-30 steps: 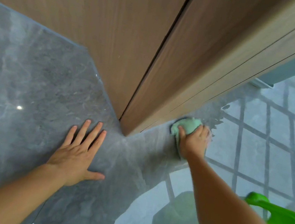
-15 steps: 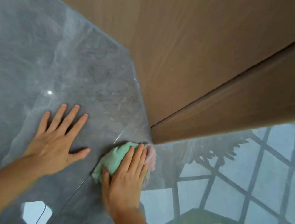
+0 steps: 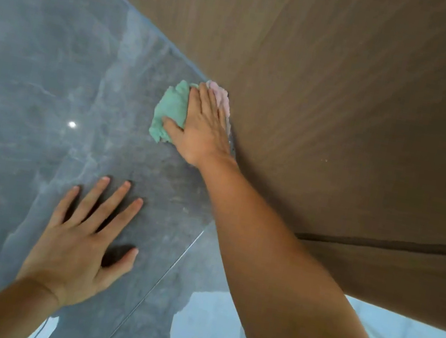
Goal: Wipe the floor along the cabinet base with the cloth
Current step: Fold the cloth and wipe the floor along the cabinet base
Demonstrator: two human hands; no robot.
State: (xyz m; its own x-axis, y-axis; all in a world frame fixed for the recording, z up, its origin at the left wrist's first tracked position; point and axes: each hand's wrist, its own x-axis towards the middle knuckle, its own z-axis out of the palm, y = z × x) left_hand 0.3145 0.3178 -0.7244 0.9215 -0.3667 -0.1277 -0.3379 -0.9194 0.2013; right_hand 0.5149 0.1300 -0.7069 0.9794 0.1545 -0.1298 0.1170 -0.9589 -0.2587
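The floor (image 3: 53, 79) is showing as grey, marble-veined tile, smooth and glossy, mirroring light. The cabinet (image 3: 347, 101) is looking like brown wood-grain panelling with a matt finish. The cloth (image 3: 171, 109) is appearing soft and nubby, a green fabric with a pale pink patch.

Our two bare forearms, no sleeves in view, left hand (image 3: 76, 247) nearer us than the cabinet (image 3: 347, 101), right hand (image 3: 204, 126) beside it, nails seemingly short and unpainted, no rings or watch
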